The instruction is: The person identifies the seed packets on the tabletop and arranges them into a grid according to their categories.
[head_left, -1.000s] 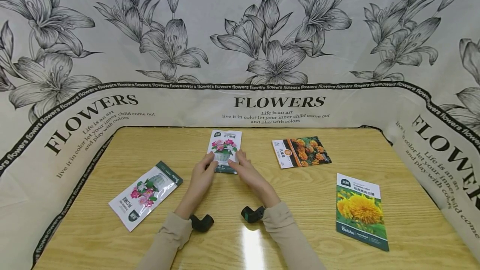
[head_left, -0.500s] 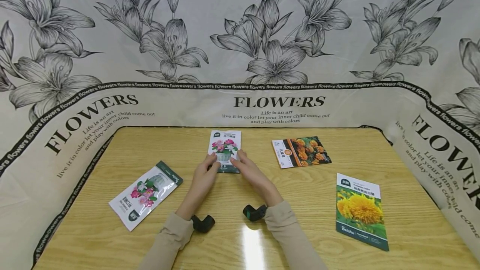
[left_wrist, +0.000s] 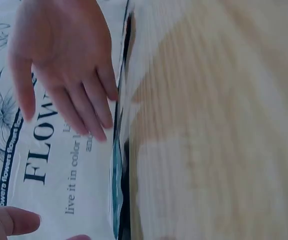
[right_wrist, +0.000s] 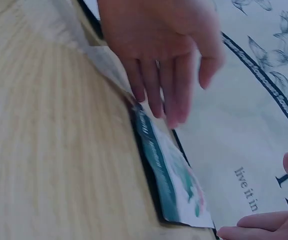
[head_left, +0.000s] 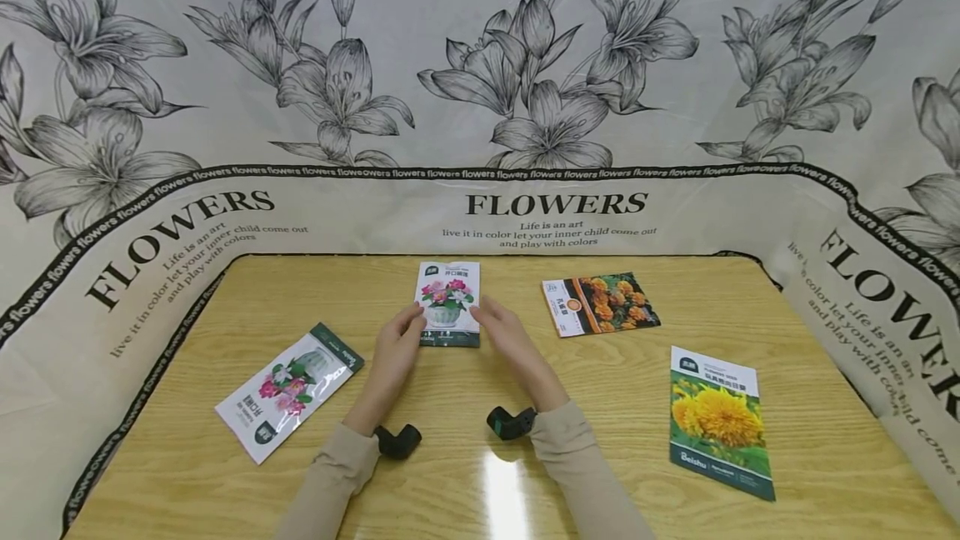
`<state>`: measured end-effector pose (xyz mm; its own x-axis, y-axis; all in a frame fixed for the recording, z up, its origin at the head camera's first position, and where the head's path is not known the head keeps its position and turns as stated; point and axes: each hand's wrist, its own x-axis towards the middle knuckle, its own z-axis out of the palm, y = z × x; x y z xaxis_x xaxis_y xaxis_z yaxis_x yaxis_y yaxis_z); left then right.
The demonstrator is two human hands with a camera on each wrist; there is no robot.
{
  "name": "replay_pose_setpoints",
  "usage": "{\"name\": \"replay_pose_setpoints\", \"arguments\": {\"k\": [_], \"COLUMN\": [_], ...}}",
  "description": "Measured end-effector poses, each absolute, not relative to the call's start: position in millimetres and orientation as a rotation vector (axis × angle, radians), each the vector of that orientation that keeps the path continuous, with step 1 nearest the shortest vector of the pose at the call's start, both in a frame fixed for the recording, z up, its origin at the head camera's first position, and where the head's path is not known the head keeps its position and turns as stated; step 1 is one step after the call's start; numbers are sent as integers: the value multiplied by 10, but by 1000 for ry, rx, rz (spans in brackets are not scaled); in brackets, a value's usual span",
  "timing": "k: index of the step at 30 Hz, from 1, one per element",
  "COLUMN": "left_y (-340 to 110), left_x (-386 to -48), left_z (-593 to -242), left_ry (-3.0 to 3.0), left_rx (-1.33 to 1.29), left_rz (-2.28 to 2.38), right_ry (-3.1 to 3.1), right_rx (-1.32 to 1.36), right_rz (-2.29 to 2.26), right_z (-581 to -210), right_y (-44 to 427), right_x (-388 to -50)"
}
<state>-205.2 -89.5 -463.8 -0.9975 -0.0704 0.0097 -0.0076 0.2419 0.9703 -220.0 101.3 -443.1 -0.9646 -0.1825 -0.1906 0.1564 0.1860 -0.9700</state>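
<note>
A white seed packet (head_left: pixel 448 294) with pink flowers in a pot and a dark green lower band lies flat at the table's back middle. Beside its lower left edge is my left hand (head_left: pixel 395 352), thumb near the packet's side; whether it touches is hard to tell. My right hand (head_left: pixel 519 350) stands just off the right edge, fingers extended. The right wrist view shows the left hand (right_wrist: pixel 159 50) palm inward with straight fingers, near one end of the packet (right_wrist: pixel 184 185). In the left wrist view the right hand (left_wrist: pixel 63 55) also has straight, loose fingers, and the packet (left_wrist: pixel 116 185) appears edge-on.
A matching pink-flower packet (head_left: pixel 288 394) lies slanted at left. An orange marigold packet (head_left: pixel 602 304) rests at back right, a yellow-flower packet (head_left: pixel 720 419) at front right. A flower-printed cloth (head_left: pixel 360 211) rises around the wooden table (head_left: pixel 465 407).
Both hands have moved apart, off the packet's lower corners to its two sides, baring its green band. The packet stays almost where it was; the other packets have not moved.
</note>
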Motion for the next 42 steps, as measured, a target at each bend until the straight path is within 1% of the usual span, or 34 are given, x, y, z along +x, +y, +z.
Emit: {"name": "replay_pose_setpoints", "arguments": {"k": [6, 9, 14, 18, 22, 30, 37, 42], "left_y": [-943, -917, -863, -827, -798, -751, -715, -702], "left_x": [-2183, -2249, -2345, -2380, -2407, -2415, -2379, -2357], "left_z": [-4556, -4517, -4472, -4450, -4461, -4520, -4563, -4569], "left_ry": [-2409, -2429, -2559, -2717, -2862, -3012, -3113, -3104], "left_rx": [102, 64, -138, -299, -396, -406, -396, -380], "left_rz": [-1919, -1883, -1721, -1504, -1287, -1071, -1017, -996], "right_ry": [2248, 2290, 2393, 2541, 2660, 2871, 2936, 2935], "right_rx": [37, 65, 93, 148, 211, 339, 304, 346], "right_rz": [-1996, -2041, -2086, -1990, -1897, -1705, -1595, -1492], "right_z": [-4366, -4326, -4289, -4296, -4283, -4275, -4331, -4369], "right_y": [1190, 1288, 1490, 1671, 1841, 2140, 2316, 2385], "right_x": [-2248, -2268, -2290, -2295, -2289, -2273, -2238, -2247]}}
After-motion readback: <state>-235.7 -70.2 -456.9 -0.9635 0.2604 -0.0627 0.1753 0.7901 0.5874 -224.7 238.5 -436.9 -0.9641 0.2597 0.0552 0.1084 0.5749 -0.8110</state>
